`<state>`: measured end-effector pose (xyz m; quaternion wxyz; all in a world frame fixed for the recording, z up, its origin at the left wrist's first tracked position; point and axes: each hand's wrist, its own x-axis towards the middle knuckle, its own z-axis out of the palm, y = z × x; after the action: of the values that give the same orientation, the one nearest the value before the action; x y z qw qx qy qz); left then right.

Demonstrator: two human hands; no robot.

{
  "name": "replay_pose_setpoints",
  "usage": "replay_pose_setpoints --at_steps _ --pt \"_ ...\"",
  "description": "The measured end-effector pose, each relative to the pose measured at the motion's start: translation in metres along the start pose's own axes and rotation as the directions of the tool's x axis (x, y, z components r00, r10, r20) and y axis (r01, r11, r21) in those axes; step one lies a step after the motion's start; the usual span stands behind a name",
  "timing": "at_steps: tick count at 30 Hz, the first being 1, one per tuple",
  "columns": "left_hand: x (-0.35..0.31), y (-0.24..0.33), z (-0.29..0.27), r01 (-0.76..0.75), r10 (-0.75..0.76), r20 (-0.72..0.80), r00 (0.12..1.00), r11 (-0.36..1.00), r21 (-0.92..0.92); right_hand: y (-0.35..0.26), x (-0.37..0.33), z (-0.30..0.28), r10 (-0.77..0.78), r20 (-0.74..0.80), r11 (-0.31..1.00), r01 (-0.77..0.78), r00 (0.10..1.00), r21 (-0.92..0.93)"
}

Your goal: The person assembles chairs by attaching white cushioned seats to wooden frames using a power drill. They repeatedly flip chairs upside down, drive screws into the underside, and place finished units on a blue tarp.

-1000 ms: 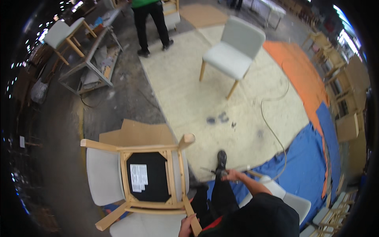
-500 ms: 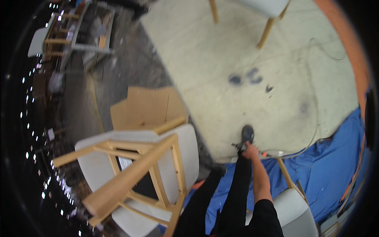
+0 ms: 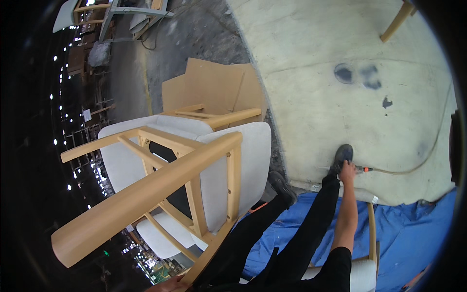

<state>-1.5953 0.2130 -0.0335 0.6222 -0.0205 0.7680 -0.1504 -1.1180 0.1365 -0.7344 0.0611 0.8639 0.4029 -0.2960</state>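
Observation:
My right hand (image 3: pixel 347 172) is closed around a slim air tool (image 3: pixel 359 169) with an orange ring at its hose end. The tool is above my shoe, its thin tip pointing left. At the lower edge, my left hand (image 3: pixel 169 284) grips the wooden frame of an overturned chair (image 3: pixel 160 187); its fingers are partly cut off by the picture edge. The chair has pale wood legs and rails and light grey upholstery, with its underside turned toward me. Dark screw holes show along one wooden leg (image 3: pixel 234 182).
A thin hose (image 3: pixel 428 158) curves over the pale floor sheet (image 3: pixel 311 112). Blue tarp (image 3: pixel 399 233) lies around my feet, with another chair (image 3: pixel 365 272) at lower right. Brown cardboard (image 3: pixel 214 87) lies beyond the overturned chair. A grey frame (image 3: pixel 109 22) stands far left.
My left hand has come into view at the chair's frame. The view has shifted, so the overturned chair looks larger and nearer. My right hand still holds the air tool.

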Motion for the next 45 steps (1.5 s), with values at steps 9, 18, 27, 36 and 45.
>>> replay_pose_setpoints --at_steps 9,18,27,36,45 --pt "-0.053 -0.140 -0.053 -0.396 0.450 0.011 0.893 0.799 -0.452 -0.392 -0.237 -0.467 -0.710 -0.516 -0.265 0.497 0.479 0.826" --pt "0.053 -0.186 0.010 -0.874 0.517 -0.797 0.312 -0.174 -0.454 -0.452 -0.280 -0.595 -0.941 -0.319 -0.199 0.572 0.116 0.796" --pt "0.022 -0.198 -0.046 -0.684 0.701 -0.699 0.141 -0.441 -0.581 -0.472 -0.337 -0.635 -0.915 -0.326 -0.134 0.582 0.238 0.802" --pt "-0.038 -0.180 -0.071 -0.790 0.851 -0.523 -0.056 -0.358 -0.498 -0.313 -0.379 -0.692 -0.745 -0.473 -0.063 0.656 0.471 0.752" --pt "-0.328 0.110 0.088 -0.822 0.984 -0.163 0.064 -0.040 -0.567 -0.128 -0.323 -0.873 -0.169 -0.695 0.023 0.708 0.699 0.706"
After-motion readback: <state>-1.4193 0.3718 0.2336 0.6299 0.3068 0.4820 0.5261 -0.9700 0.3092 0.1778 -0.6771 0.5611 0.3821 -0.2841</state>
